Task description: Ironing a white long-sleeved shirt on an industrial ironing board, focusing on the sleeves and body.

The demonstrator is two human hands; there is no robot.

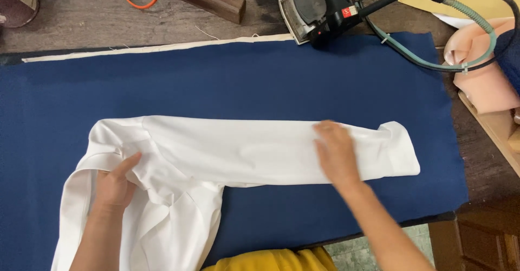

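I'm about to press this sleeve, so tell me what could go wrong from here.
1. The steam iron sits at the edge of the blue pressing cloth; its looping hoses could snag.
2. The white garment bunches under the left hand, so creases might get pressed in.
3. The right hand lies flat on the sleeve, possibly in the iron's path.

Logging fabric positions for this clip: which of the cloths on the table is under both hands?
The white garment, spread sleeve-out on the blue pressing cloth. The left hand presses its shoulder area, the right hand flattens the sleeve; the pink fabric lies untouched.
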